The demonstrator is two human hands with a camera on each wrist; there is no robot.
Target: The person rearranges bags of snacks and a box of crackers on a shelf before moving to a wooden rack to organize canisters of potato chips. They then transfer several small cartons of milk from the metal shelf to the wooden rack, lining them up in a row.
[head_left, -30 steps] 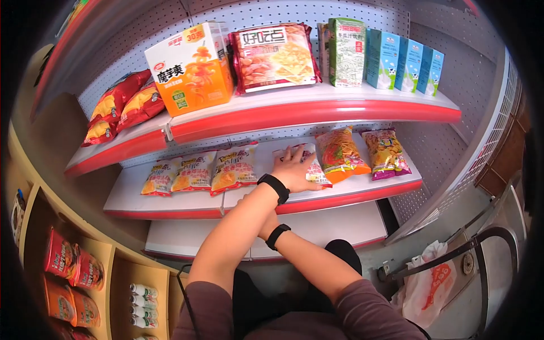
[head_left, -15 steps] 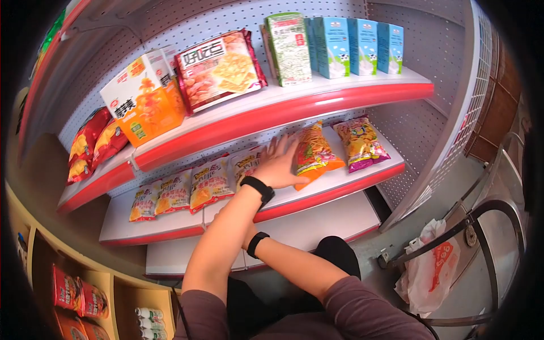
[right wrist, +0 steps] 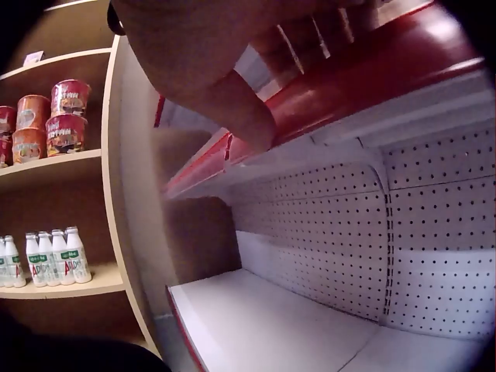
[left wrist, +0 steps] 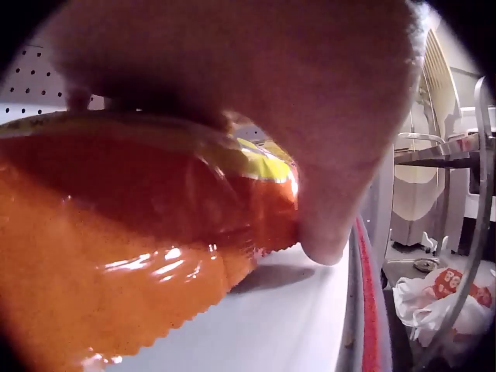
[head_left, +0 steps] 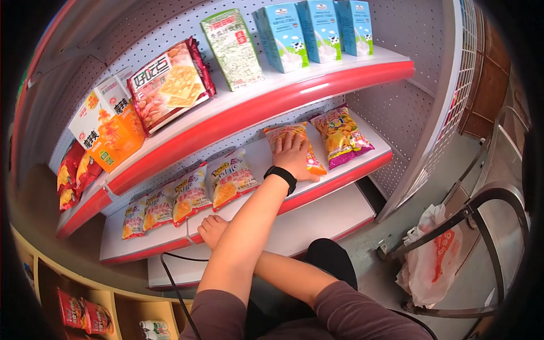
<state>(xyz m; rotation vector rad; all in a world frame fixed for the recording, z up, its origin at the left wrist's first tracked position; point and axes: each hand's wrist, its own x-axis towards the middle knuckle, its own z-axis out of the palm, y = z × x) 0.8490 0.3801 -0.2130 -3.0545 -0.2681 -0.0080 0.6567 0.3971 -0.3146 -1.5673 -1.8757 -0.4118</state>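
My left hand (head_left: 292, 156) lies over an orange noodle-snack bag (head_left: 313, 161) on the lower shelf, fingers spread across its front. In the left wrist view, the thumb (left wrist: 325, 232) comes down beside the bag's orange bottom end (left wrist: 116, 287). To its right lies a purple-and-yellow snack bag (head_left: 341, 139); on the left, several white chip bags (head_left: 232, 178) lie in a row. My right arm crosses beneath the left one. The right hand (head_left: 212, 229) rests on the lower shelf's red front edge, its thumb (right wrist: 252, 128) against the strip in the right wrist view.
Above, the upper shelf (head_left: 317, 85) carries milk cartons (head_left: 281, 42), a green-and-white carton (head_left: 231, 51), a crackers pack (head_left: 170, 82) and an orange box (head_left: 107, 130). A wooden rack (right wrist: 116, 155) stands left. On the right are a metal frame (head_left: 493, 198) and a plastic bag (head_left: 433, 255).
My left hand has shifted a white chip bag left beside the others, then moved right onto the orange bag. The right hand has come out from behind the left forearm. The head view has turned.
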